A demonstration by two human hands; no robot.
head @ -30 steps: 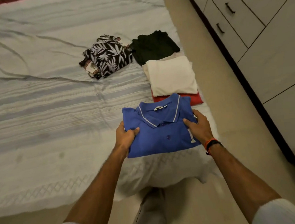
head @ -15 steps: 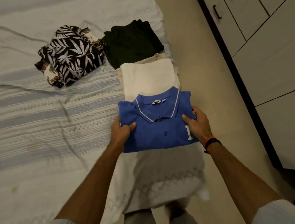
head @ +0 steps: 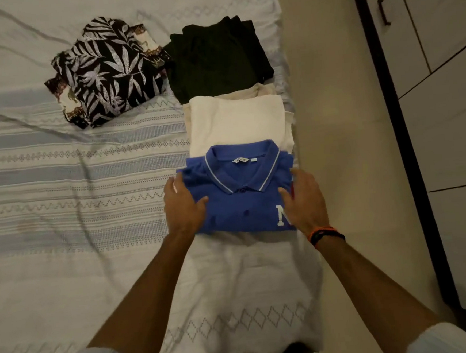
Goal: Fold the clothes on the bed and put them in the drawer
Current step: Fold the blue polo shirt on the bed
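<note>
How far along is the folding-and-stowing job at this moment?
Done: four garments lie folded on the bed: the leaf-print shirt, dark green top, cream top and blue polo. In hand: left hand and right hand hold the polo's sides where it overlaps the cream top. Left: nothing is stowed; the visible drawers are closed.
</note>
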